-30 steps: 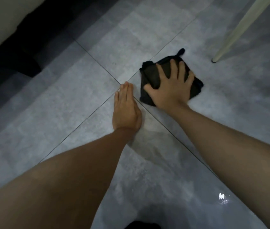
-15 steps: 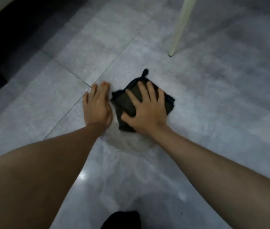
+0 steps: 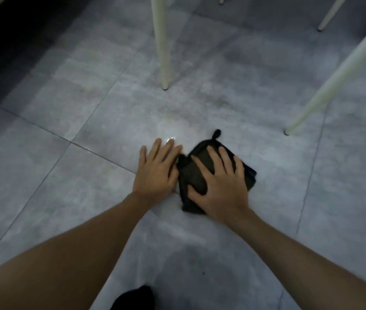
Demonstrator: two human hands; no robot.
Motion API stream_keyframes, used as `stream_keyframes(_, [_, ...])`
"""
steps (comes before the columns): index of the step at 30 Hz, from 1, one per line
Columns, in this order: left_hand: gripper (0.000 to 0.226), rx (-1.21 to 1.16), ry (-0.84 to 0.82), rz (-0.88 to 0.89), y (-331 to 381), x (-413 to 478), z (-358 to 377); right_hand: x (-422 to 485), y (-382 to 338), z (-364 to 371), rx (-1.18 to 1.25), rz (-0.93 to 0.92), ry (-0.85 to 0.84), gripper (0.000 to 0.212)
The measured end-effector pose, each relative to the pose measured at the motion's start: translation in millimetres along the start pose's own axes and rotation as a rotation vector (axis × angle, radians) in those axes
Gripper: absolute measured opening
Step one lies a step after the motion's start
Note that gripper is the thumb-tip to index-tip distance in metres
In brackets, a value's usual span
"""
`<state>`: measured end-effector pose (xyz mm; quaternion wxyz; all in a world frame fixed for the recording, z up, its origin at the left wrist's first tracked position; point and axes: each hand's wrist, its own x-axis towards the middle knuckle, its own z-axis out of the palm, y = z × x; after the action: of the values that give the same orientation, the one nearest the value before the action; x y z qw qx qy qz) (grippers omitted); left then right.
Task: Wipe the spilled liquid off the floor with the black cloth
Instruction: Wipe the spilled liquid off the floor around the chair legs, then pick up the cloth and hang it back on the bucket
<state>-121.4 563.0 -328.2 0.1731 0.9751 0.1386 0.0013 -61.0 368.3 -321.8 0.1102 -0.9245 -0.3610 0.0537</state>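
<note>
A folded black cloth (image 3: 196,175) with a small hanging loop lies flat on the grey tiled floor (image 3: 88,175). My right hand (image 3: 220,189) presses down on it with fingers spread, covering most of it. My left hand (image 3: 157,171) rests flat on the bare tile just left of the cloth, its side touching the cloth's edge. A small shiny patch of liquid (image 3: 170,138) glints on the tile just beyond my left fingertips.
A white furniture leg (image 3: 163,52) stands on the floor beyond my hands, a slanted one (image 3: 334,79) to the right, another (image 3: 332,13) at the far right. A dark strip (image 3: 9,41) runs along the upper left. Something dark (image 3: 133,298) shows at the bottom edge.
The view has swung toward the white legs, which are now closer. Both hands and the cloth have slid across the tiles, away from the tile joint crossing, with the hands staying side by side.
</note>
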Motion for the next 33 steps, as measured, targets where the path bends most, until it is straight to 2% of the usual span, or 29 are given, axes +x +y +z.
stream_keyframes(2, [0.055,0.008,0.025,-0.031,14,-4,9,-13,50,-13,-0.027,0.001,-0.02,0.076])
stream_keyframes(5, [0.054,0.014,0.004,-0.032,44,4,20,-8,109,-29,-0.077,0.28,-0.017,0.081])
stream_keyframes(8, [0.057,0.02,-0.079,0.076,88,20,34,-35,119,-32,-0.039,0.486,0.032,0.08])
stream_keyframes(10, [0.058,0.042,-0.136,0.193,122,26,46,-73,104,-26,-0.023,0.497,0.083,0.077])
stream_keyframes(12, [0.058,0.099,-0.185,0.321,153,24,60,-112,97,-22,-0.029,0.402,0.101,0.075])
stream_keyframes(14, [0.058,0.162,-0.183,0.347,166,19,69,-129,122,-26,-0.024,0.349,0.107,0.075])
stream_keyframes(15, [0.058,0.19,-0.175,0.34,167,17,71,-130,141,-30,-0.039,0.386,0.118,0.076])
stream_keyframes(19, [0.058,0.201,-0.145,0.335,166,16,71,-115,197,-45,-0.036,0.787,0.108,0.084])
stream_keyframes(21, [0.057,0.19,-0.148,0.323,169,17,70,-118,189,-45,-0.001,0.859,0.129,0.083])
stream_keyframes(25, [0.058,0.217,-0.183,0.289,176,17,66,-158,134,-35,0.005,0.713,0.105,0.079])
stream_keyframes(28, [0.059,0.18,-0.219,0.237,191,21,55,-173,128,-42,0.067,0.669,0.105,0.078])
stream_keyframes(31, [0.067,0.068,-0.195,0.284,218,22,40,-170,145,-64,0.314,0.872,0.242,0.085])
stream_keyframes(33, [0.076,0.001,-0.289,0.348,240,11,40,-165,159,-78,0.402,1.045,0.204,0.087])
